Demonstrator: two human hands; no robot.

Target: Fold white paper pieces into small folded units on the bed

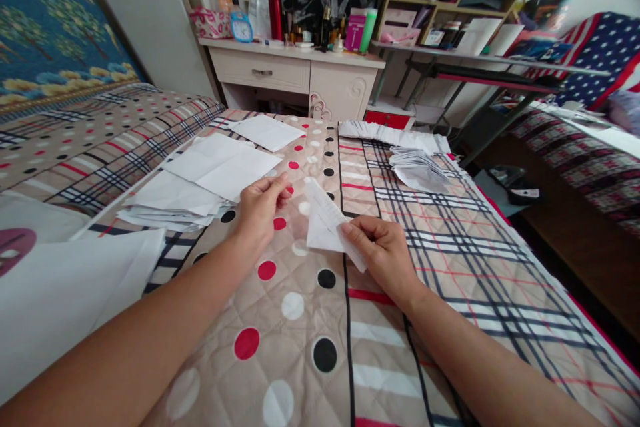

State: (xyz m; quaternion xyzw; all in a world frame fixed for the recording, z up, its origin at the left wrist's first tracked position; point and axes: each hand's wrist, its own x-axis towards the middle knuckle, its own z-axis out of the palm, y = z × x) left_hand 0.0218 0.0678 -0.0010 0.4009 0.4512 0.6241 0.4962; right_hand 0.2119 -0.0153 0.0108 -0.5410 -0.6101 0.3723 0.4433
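Observation:
My right hand (383, 251) pinches a folded white paper piece (324, 220), held just above the quilted bedspread (310, 340). My left hand (261, 208) hovers a little to the left of it, fingers curled with the thumb against the fingertips, and I see nothing in it. Just left of that hand lies a stack of flat white paper sheets (193, 187). Another single sheet (267, 131) lies farther back.
A pile of folded white paper pieces (417, 167) and a row of them (390, 135) lie at the bed's far right. A large white sheet (65, 293) covers the near left. Beyond stand a cluttered dresser (295, 73) and a shelf desk (475, 60). The floor drops off right.

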